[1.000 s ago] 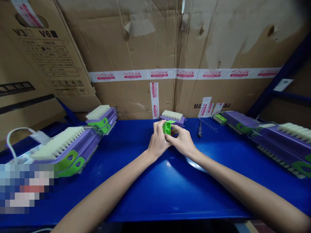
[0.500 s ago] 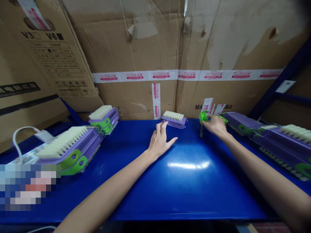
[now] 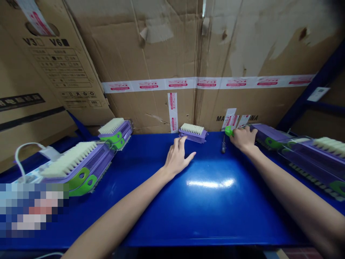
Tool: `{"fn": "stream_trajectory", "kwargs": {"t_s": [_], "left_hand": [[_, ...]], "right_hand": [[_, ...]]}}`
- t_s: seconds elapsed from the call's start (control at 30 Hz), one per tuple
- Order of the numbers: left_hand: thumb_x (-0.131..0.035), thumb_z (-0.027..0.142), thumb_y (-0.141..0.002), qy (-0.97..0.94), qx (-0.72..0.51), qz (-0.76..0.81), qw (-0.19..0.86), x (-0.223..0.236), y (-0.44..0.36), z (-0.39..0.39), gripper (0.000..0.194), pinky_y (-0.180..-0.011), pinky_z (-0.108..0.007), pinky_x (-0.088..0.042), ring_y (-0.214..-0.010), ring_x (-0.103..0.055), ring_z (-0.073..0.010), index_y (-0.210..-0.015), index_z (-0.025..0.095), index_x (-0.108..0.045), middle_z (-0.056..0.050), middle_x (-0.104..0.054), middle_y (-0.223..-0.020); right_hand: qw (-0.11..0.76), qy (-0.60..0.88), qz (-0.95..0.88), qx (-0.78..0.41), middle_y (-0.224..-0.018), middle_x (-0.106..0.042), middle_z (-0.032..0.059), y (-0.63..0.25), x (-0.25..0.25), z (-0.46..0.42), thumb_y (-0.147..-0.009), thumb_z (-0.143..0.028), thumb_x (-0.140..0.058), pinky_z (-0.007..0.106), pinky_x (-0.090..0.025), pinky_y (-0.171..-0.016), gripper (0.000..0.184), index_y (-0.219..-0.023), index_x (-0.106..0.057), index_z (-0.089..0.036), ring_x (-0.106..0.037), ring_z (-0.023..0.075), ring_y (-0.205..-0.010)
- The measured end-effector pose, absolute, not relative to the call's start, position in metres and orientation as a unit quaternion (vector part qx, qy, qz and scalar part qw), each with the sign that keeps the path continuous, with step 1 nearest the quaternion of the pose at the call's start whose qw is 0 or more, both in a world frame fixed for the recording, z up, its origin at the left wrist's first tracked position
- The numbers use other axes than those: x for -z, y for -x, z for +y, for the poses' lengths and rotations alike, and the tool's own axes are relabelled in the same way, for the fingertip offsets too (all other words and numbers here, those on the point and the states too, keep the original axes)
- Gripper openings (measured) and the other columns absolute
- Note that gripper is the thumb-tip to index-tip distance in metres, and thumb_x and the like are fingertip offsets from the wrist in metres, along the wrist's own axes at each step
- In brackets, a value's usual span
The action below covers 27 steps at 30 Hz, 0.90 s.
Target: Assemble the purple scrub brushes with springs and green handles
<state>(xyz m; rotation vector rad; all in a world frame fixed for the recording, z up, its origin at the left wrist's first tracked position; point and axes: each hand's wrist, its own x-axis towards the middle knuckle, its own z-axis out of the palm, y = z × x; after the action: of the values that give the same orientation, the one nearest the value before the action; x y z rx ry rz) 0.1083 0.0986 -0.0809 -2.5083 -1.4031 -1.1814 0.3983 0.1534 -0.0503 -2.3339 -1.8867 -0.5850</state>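
My left hand [image 3: 176,155] is just in front of a small purple brush body [image 3: 193,133] with cream bristles facing up. Its fingers are apart and it holds nothing; the fingertips come close to the brush body's near left edge. At the back right, my right hand [image 3: 244,138] is around a bright green plastic part [image 3: 229,131], whose left end sticks out past the hand. The rest of that part and some of the fingers are hidden. Left of the right hand lies a screwdriver [image 3: 223,145] with a dark, see-through handle.
Purple and green brush units [image 3: 81,165] stand on the left, beside a power strip with a white charger [image 3: 50,153]. More purple units [image 3: 315,154] line the right side. Cardboard [image 3: 151,108] walls the back of the blue table [image 3: 172,212].
My right hand has shifted slightly right and turned the green part, so less of it shows. The screwdriver is now in fuller view. My left hand has barely moved.
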Motion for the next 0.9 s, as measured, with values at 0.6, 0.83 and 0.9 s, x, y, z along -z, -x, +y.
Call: {"fn": "stream_trajectory", "kwargs": {"t_s": [0.6,0.83,0.9], "left_hand": [[-0.057,0.041,-0.085,0.816,0.358,-0.453,0.033,0.080,-0.105,0.103,0.056,-0.088,-0.044,-0.048,-0.102,-0.058,-0.0264,-0.131,0.019,-0.032,-0.013,-0.049,-0.118],[-0.052,0.040,-0.087,0.805,0.271,-0.519,0.096,0.077,-0.080,0.124,0.042,-0.086,-0.044,-0.045,-0.103,-0.054,-0.0283,-0.121,0.017,-0.046,-0.013,-0.053,-0.111],[-0.050,0.041,-0.088,0.797,0.238,-0.549,0.080,0.079,-0.076,0.127,0.036,-0.084,-0.044,-0.045,-0.101,-0.053,-0.0287,-0.114,0.017,-0.051,-0.012,-0.054,-0.107]], "right_hand": [[0.072,0.735,-0.623,0.259,-0.097,-0.065,0.0233,-0.408,0.062,0.164,-0.090,-0.029,-0.036,0.045,-0.026,-0.081,0.041,-0.099,-0.068,-0.004,-0.047,0.0357,-0.101],[0.144,0.749,-0.580,0.284,-0.100,-0.063,0.0251,-0.425,0.047,0.163,-0.095,-0.033,-0.028,0.045,-0.021,-0.080,0.050,-0.102,-0.067,-0.003,-0.044,0.0332,-0.101],[0.140,0.767,-0.563,0.274,-0.102,-0.062,0.0259,-0.434,0.036,0.162,-0.094,-0.033,-0.031,0.045,-0.020,-0.080,0.048,-0.103,-0.067,-0.003,-0.044,0.0329,-0.101]]}}
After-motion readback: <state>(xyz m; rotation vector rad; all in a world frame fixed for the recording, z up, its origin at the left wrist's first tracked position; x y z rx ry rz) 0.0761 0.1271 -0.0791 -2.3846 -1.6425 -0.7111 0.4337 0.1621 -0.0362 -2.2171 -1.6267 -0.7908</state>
